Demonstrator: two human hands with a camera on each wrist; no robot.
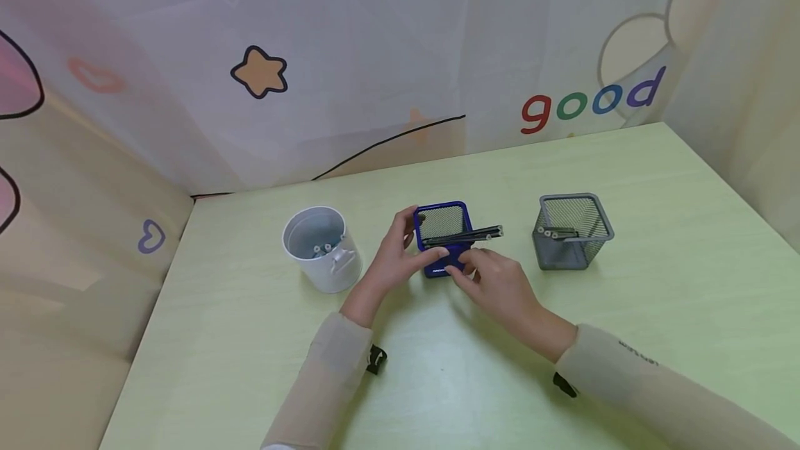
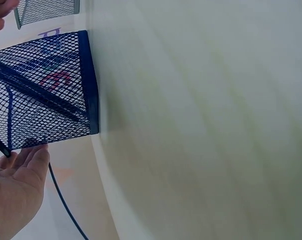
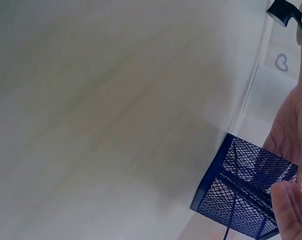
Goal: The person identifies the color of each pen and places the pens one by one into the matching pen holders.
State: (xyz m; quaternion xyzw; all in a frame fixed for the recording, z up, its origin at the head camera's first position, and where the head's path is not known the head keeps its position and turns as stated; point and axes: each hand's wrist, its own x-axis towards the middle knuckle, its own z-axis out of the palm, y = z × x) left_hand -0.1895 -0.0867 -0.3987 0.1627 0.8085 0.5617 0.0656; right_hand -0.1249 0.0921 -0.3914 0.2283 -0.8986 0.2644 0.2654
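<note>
A blue mesh pen holder (image 1: 445,221) stands upright on the table. Several dark pencils (image 1: 484,233) lean inside it, their ends jutting past its right rim. My left hand (image 1: 400,255) holds the holder from the left, thumb across its front and fingers behind the side. In the left wrist view that hand (image 2: 20,190) lies against the mesh. By the front right corner is my right hand (image 1: 500,283), fingers loosely bent, with a gap between thumb and fingertips. In the right wrist view its fingers (image 3: 288,205) overlap the holder's top; nothing shows in them.
To the left stands a white metal bucket (image 1: 331,276) with a few light blue pencils (image 1: 321,250) inside. A grey mesh pen holder (image 1: 571,255) with several pencils (image 1: 556,233) stands to the right. Behind the pale green table (image 1: 425,394) hangs a printed curtain (image 1: 375,54).
</note>
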